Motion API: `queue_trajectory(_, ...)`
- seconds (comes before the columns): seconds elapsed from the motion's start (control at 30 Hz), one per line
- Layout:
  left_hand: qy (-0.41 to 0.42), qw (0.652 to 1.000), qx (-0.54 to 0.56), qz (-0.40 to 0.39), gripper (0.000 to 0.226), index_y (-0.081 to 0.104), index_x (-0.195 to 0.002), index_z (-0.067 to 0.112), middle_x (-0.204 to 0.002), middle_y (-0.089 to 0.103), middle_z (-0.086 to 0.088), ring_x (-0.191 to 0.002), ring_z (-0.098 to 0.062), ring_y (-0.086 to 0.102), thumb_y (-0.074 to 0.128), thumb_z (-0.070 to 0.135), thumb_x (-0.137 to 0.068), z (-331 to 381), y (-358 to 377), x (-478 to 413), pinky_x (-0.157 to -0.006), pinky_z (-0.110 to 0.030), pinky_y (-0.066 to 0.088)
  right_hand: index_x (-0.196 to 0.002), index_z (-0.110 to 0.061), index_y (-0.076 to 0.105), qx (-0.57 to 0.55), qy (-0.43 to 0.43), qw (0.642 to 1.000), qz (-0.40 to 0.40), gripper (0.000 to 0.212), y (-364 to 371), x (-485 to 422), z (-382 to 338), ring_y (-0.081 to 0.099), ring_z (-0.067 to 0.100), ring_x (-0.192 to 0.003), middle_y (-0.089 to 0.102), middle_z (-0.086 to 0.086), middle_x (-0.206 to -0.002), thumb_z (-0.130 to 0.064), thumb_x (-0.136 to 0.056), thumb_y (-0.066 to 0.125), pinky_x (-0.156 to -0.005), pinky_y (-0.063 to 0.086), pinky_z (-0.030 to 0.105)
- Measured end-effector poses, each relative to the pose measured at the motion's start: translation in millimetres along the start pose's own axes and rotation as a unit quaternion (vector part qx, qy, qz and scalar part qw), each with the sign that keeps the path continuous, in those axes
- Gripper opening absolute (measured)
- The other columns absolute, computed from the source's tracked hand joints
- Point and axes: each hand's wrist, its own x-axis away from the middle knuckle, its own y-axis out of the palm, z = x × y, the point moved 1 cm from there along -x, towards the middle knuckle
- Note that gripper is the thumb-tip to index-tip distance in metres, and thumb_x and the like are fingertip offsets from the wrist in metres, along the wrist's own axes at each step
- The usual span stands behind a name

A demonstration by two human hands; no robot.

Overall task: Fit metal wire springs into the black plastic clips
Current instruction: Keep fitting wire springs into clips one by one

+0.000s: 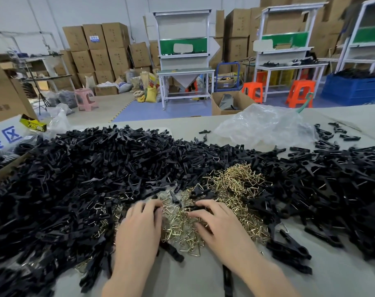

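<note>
brass-coloured springs (205, 213) lie tangled mid-desk (182, 279), ringed by black clips (85, 179). left hand (140, 228) pinches a clip; right hand (216, 221) grips another dark piece. hooked wires could drag extras out, or a spring might seat crooked.

Springs (214, 211) heaped mid-table (203, 275), clips (75, 179) piled left, behind and right, plastic bag (263, 125) behind
</note>
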Motion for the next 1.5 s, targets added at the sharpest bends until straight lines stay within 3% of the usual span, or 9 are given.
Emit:
queue_trajectory(0.13, -0.013, 0.995, 0.081, 0.064, 0.035, 0.062, -0.118, 0.023, -0.108, 0.063, 0.01, -0.069, -0.011, 0.06, 0.036, 0.039, -0.101, 4, -5, 0, -0.052, -0.021, 0.036, -0.131, -0.041, 0.06, -0.006, -0.001, 1.0, 0.014, 0.033, 1, 1, 4, 0.038, -0.001, -0.116, 0.045, -0.022, -0.128, -0.026, -0.102, 0.054, -0.108, 0.032, 0.018)
queue_trajectory(0.33, -0.055, 0.955, 0.271, 0.102, 0.027, 0.059, -0.114, 0.035, -0.106, 0.063, 0.02, -0.099, -0.015, 0.06, 0.038, 0.041, -0.098, 9, -13, 0, -0.089, -0.043, 0.05, -0.127, -0.032, 0.064, -0.03, -0.01, 0.996, 0.086, 0.029, -5, 4, -1, 0.048, 0.002, -0.108, 0.057, -0.018, -0.114, -0.023, -0.102, 0.054, -0.098, 0.041, 0.019)
queue_trajectory(0.57, 0.04, 0.956, 0.281, 0.08, 0.034, 0.058, -0.103, 0.046, -0.101, 0.061, 0.033, -0.101, 0.002, 0.056, 0.06, 0.013, -0.096, 31, -5, 10, -0.087, -0.009, 0.039, -0.14, -0.038, 0.054, -0.228, 0.022, 0.971, 0.069, 0.044, -9, 5, -16, 0.057, -0.007, -0.113, 0.06, -0.027, -0.119, -0.052, -0.101, 0.042, -0.097, 0.045, 0.013)
queue_trajectory(0.8, 0.018, 0.914, 0.406, 0.012, 0.034, 0.065, -0.103, 0.046, -0.104, 0.07, 0.026, -0.098, 0.002, 0.066, 0.058, 0.013, -0.098, 46, 8, 17, -0.08, -0.008, 0.047, -0.119, -0.043, 0.069, -0.323, 0.088, 0.937, 0.097, 0.031, -5, 1, -9, 0.068, -0.002, -0.093, 0.07, -0.027, -0.101, -0.022, -0.096, 0.069, -0.078, 0.048, 0.011)
queue_trajectory(0.97, 0.012, 0.925, 0.377, 0.045, 0.025, 0.063, -0.104, 0.043, -0.102, 0.066, 0.031, -0.094, 0.005, 0.064, 0.057, 0.019, -0.098, 46, 5, 17, -0.075, -0.005, 0.044, -0.111, -0.047, 0.07, -0.332, 0.095, 0.934, 0.095, 0.032, -4, 0, -8, 0.068, 0.0, -0.1, 0.069, -0.028, -0.107, -0.018, -0.098, 0.066, -0.087, 0.052, 0.019)
queue_trajectory(1.07, -0.033, 0.907, 0.415, 0.065, 0.021, 0.065, -0.103, 0.04, -0.103, 0.068, 0.026, -0.1, 0.002, 0.063, 0.057, 0.021, -0.099, 40, 4, 12, -0.079, -0.01, 0.046, -0.114, -0.04, 0.072, -0.287, 0.088, 0.95, 0.088, 0.019, -5, 1, -8, 0.062, -0.005, -0.108, 0.064, -0.03, -0.111, -0.033, -0.1, 0.061, -0.09, 0.044, 0.01)
queue_trajectory(1.17, -0.066, 0.877, 0.474, 0.049, 0.021, 0.067, -0.103, 0.035, -0.103, 0.071, 0.018, -0.101, -0.004, 0.066, 0.058, 0.017, -0.099, 38, 4, 9, -0.085, -0.021, 0.051, -0.122, -0.038, 0.069, -0.272, 0.071, 0.957, 0.069, 0.036, -5, 4, -13, 0.052, -0.01, -0.121, 0.057, -0.031, -0.123, -0.056, -0.098, 0.049, -0.097, 0.037, 0.004)
queue_trajectory(1.33, 0.017, 0.926, 0.375, 0.042, 0.023, 0.057, -0.107, 0.048, -0.105, 0.067, 0.028, -0.104, 0.008, 0.062, 0.054, 0.027, -0.097, 52, 2, 19, -0.087, -0.011, 0.047, -0.107, -0.046, 0.075, -0.46, 0.094, 0.882, 0.045, 0.023, -14, 1, -20, 0.069, -0.002, -0.098, 0.075, -0.02, -0.104, -0.049, -0.091, 0.06, -0.081, 0.049, 0.011)
queue_trajectory(1.5, 0.055, 0.949, 0.309, 0.036, 0.048, 0.054, -0.132, 0.037, -0.125, 0.061, 0.024, -0.116, 0.005, 0.058, 0.032, 0.054, -0.092, 60, 1, 22, -0.099, -0.026, 0.049, -0.099, -0.026, 0.079, -0.564, 0.145, 0.812, 0.042, 0.018, -15, -2, -16, 0.074, 0.016, -0.094, 0.078, 0.002, -0.101, -0.035, -0.086, 0.07, -0.074, 0.056, 0.02)
